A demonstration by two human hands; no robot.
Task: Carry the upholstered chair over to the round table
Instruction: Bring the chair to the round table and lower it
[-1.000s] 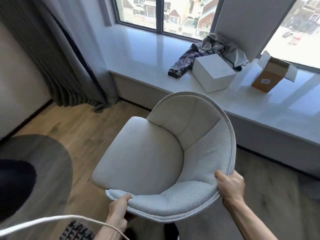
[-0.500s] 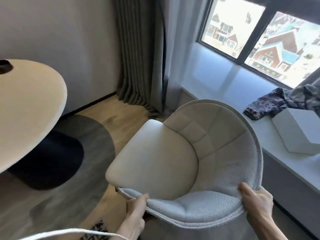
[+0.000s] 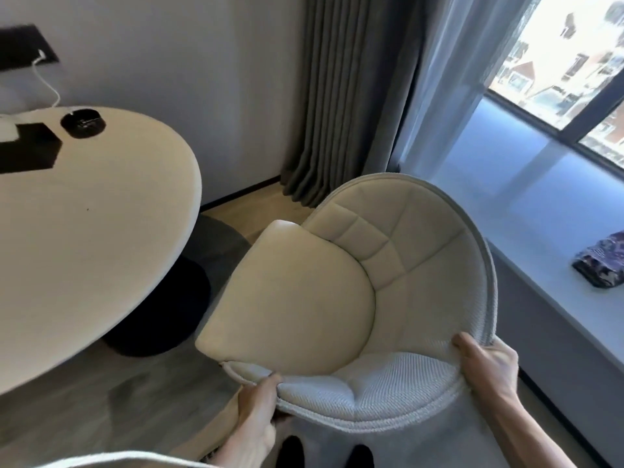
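The upholstered chair [image 3: 354, 298], pale and with a curved quilted back, is in the middle of the view, its seat corner pointing toward the round table [image 3: 84, 238] that stands just beside it on the left. The left hand [image 3: 256, 413] is closed on the lower left edge of the backrest, and the right hand [image 3: 486, 366] grips the right side of the rim with the thumb on the inside. Behind the chair hangs a grey curtain [image 3: 337, 96], and a folded patterned cloth [image 3: 604, 265] lies on the window ledge [image 3: 523, 197] at the right.
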